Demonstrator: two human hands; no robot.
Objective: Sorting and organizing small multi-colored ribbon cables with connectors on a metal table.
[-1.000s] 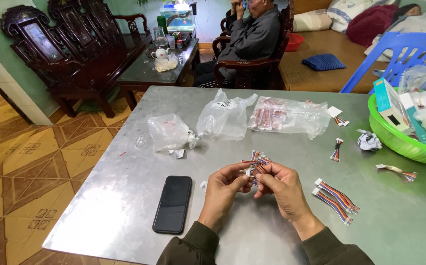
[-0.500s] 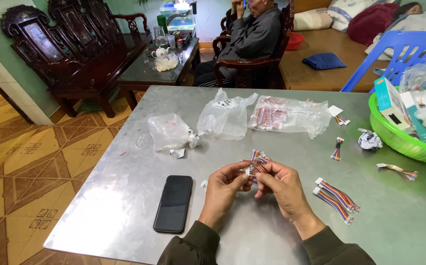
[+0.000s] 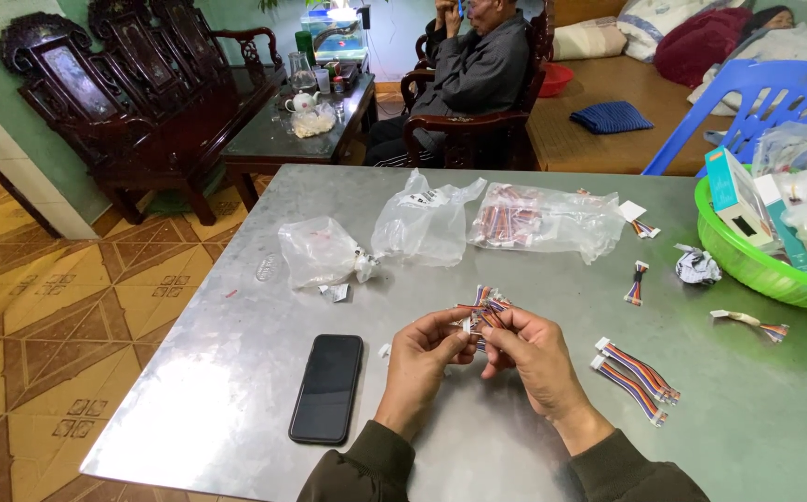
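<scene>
Where the metal table (image 3: 236, 390) fills the head view, the left hand (image 3: 419, 363) and right hand (image 3: 534, 358) meet, fingers pinched on a bundle of coloured wires (image 3: 483, 310) — just right of the black phone (image 3: 328, 387), with clear plastic bags (image 3: 427, 223) beyond it.

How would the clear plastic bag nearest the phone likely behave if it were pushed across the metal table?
The clear plastic bag looks crumpled and nearly empty, so it would probably be floppy and very light. On the smooth metal table it would likely slide or crumple, not roll.
</scene>
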